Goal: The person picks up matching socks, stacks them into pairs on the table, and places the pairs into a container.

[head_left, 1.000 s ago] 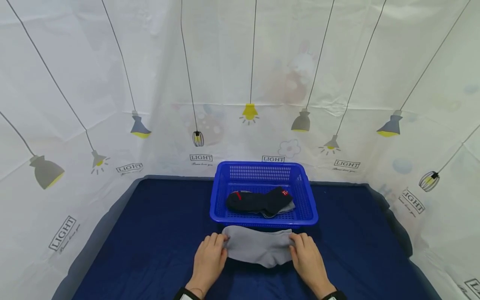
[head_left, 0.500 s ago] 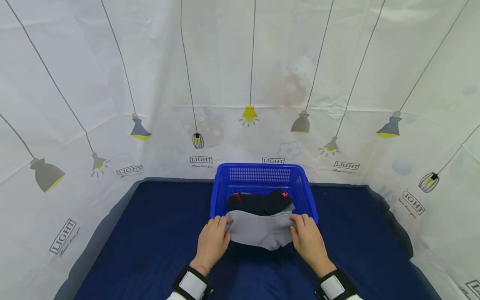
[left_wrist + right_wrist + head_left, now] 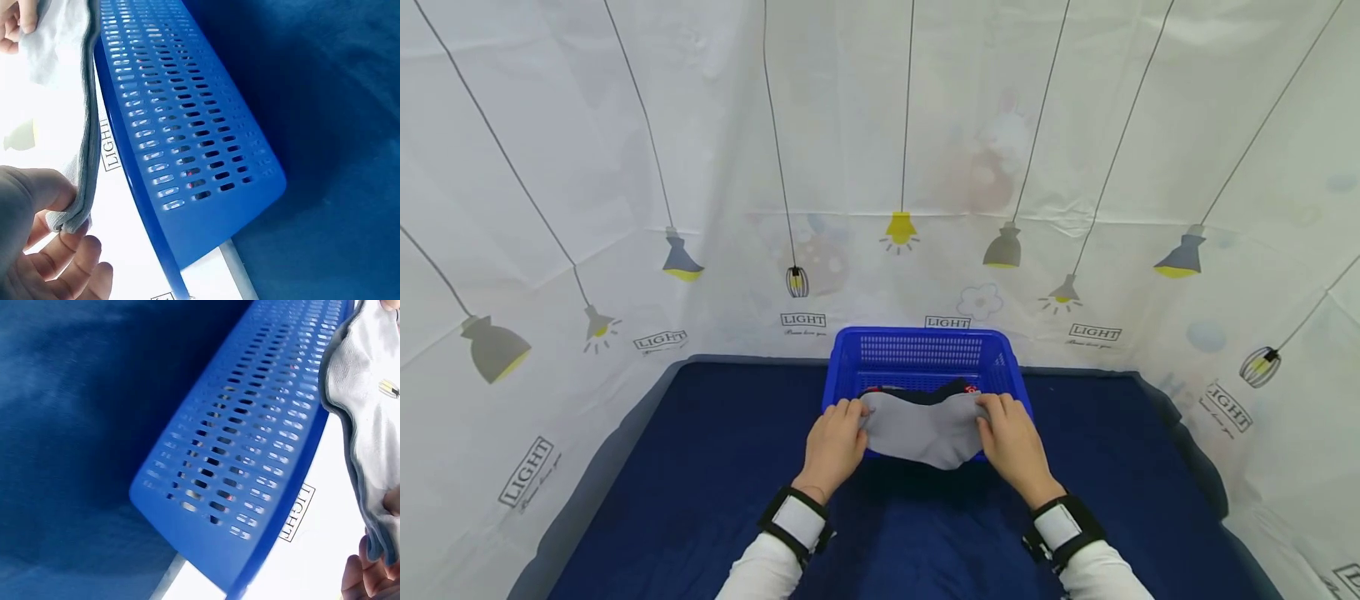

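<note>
Stretched between both hands is a grey sock [image 3: 921, 429], held over the near rim of a blue plastic basket [image 3: 917, 337]. My left hand [image 3: 835, 446] pinches one end of it between thumb and fingers, as the left wrist view also shows with the sock [image 3: 78, 156]. At the other end my right hand [image 3: 1015, 442] pinches the sock's edge. Behind the grey sock a dark sock [image 3: 925, 395] with red marks lies in the basket, mostly hidden. In both wrist views the basket's slotted side wall [image 3: 225, 437] is below the held sock.
A dark blue cloth [image 3: 730, 450] covers the surface around the basket. White sheeting [image 3: 850, 167] printed with hanging lamps rises behind and at both sides. Each wrist wears a black strap [image 3: 1063, 533] with a white patch.
Both hands have moved forward, carrying the grey sock from in front of the basket to over its near rim. It now hides most of the dark sock.
</note>
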